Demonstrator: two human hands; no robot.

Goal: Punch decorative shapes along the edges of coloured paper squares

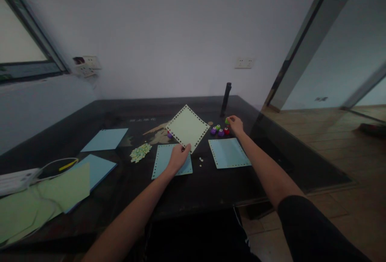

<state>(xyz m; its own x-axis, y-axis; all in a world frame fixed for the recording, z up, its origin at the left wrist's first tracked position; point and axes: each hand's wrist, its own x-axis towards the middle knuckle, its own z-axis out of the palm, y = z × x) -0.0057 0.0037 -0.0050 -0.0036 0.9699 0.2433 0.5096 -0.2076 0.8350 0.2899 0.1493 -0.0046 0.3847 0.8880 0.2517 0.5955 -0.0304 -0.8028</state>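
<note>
My left hand (180, 156) pinches the lower corner of a pale green paper square (187, 127), held tilted above the table with a row of punched holes along its edges. Under that hand lies a blue sheet (161, 159) with holed edges. My right hand (236, 124) is closed, its fingertips on a small green paper punch (227, 121). Beside it sit purple punches (221, 132), a red punch (226, 130) and another green punch (217, 127). A second holed blue sheet (229, 153) lies below my right forearm.
A heap of paper bits (140, 152) lies left of centre on the black table (193, 197). Plain blue sheets (105, 139) and green sheets (45, 201) are at the left. A black upright cylinder (225, 99) stands at the back. White scraps (201, 159) lie between the holed sheets.
</note>
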